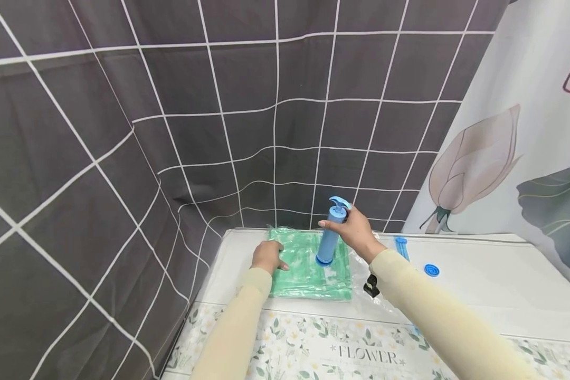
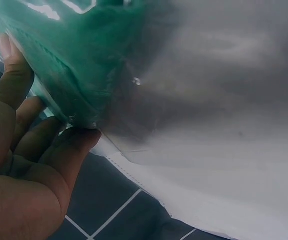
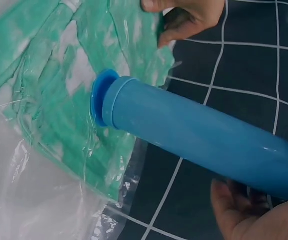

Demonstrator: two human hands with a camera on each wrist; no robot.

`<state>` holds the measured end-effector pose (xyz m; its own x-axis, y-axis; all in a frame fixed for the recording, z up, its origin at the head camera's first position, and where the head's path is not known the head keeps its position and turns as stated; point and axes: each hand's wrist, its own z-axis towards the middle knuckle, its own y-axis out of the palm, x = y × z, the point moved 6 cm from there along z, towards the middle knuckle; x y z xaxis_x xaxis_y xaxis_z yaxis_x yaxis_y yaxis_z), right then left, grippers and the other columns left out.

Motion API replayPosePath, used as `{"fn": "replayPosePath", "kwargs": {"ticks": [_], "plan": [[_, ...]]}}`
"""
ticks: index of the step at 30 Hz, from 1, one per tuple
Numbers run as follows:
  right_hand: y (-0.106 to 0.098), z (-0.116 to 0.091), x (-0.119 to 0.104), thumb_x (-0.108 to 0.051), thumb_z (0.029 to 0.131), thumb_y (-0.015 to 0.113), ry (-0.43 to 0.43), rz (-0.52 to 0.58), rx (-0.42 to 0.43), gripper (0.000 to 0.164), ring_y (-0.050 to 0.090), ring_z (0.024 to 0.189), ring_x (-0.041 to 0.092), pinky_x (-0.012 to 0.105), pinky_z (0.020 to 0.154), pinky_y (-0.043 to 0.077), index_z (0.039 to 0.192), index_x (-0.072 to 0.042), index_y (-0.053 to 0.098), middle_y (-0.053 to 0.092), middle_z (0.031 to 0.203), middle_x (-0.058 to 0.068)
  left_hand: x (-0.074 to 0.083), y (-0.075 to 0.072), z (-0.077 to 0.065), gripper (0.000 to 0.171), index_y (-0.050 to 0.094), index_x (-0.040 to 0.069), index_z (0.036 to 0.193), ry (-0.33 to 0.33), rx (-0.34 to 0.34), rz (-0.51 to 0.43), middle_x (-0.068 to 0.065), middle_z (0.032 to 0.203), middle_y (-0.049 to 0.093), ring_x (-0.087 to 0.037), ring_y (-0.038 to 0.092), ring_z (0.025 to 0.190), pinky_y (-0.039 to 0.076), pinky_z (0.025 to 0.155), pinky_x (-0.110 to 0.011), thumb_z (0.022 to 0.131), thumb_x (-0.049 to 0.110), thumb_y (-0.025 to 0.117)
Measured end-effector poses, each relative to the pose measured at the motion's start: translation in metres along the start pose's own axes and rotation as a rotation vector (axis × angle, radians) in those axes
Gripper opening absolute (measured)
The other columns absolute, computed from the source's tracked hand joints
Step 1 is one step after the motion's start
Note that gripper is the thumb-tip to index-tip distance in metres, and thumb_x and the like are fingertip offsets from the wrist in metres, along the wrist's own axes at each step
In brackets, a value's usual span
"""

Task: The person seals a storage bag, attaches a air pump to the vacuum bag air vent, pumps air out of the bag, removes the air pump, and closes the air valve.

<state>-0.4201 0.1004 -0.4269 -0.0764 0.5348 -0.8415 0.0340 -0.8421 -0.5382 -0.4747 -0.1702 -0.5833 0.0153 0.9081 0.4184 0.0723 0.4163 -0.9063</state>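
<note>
A clear vacuum storage bag (image 1: pixel 294 282) with folded green and white cloth inside lies on the white surface. My right hand (image 1: pixel 357 230) grips the upper barrel of a blue hand pump (image 1: pixel 329 245). The pump stands slightly tilted, its lower end at the bag's round blue valve (image 3: pixel 100 97); its handle (image 1: pixel 340 202) is down near the barrel top. At the bag's left edge, my left hand (image 1: pixel 267 256) holds the wrapped bundle, thumb on one side and curled fingers along the other, as the left wrist view shows.
A round blue valve cap (image 1: pixel 431 270) lies to the right of the bag. Behind my right forearm is a blue strip with a slider (image 1: pixel 401 248). A dark grid-patterned curtain (image 1: pixel 247 132) borders the back and left. Nearer me lies a flower-print cloth (image 1: pixel 313 348).
</note>
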Motion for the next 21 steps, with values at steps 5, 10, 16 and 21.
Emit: {"fn": "replayPosePath", "kwargs": {"ticks": [5,10,16,21], "plan": [[0.0036,0.0001,-0.0001,-0.026,0.106,0.082,-0.004,0.089,-0.041,0.081,0.057,0.157,0.049,0.064,0.129,0.051,0.167,0.003,0.038,0.057,0.166,0.031,-0.0014,0.0031,0.0019,0.085,0.08,0.012,0.142,0.01,0.008,0.008,-0.013,0.146,0.079,-0.042,0.072,0.141,0.055,0.126,-0.056,0.065,0.04,0.104],[0.0087,0.0026,0.0009,-0.021,0.109,0.073,-0.017,0.149,-0.083,0.071,0.051,0.162,0.05,0.066,0.135,0.044,0.165,0.003,0.036,0.051,0.17,0.032,-0.0014,0.0024,0.0046,0.086,0.079,0.011,0.141,0.013,0.014,0.016,-0.013,0.146,0.079,-0.042,0.072,0.141,0.056,0.126,-0.055,0.064,0.038,0.105],[0.0069,0.0022,-0.0002,-0.046,0.107,0.08,-0.061,-0.087,0.011,0.079,0.066,0.143,0.048,0.064,0.117,0.059,0.163,-0.002,0.047,0.063,0.156,0.029,0.0,0.0018,0.0041,0.085,0.081,0.011,0.14,0.018,0.001,0.02,-0.012,0.145,0.08,-0.041,0.074,0.138,0.058,0.124,-0.055,0.064,0.04,0.104],[0.0091,0.003,0.0007,-0.031,0.107,0.078,-0.051,-0.099,0.032,0.074,0.069,0.134,0.045,0.061,0.113,0.061,0.164,0.003,0.045,0.067,0.15,0.031,0.001,-0.0007,0.004,0.085,0.082,0.012,0.138,0.006,0.001,0.03,-0.013,0.143,0.081,-0.042,0.074,0.137,0.058,0.124,-0.055,0.061,0.04,0.106]]}}
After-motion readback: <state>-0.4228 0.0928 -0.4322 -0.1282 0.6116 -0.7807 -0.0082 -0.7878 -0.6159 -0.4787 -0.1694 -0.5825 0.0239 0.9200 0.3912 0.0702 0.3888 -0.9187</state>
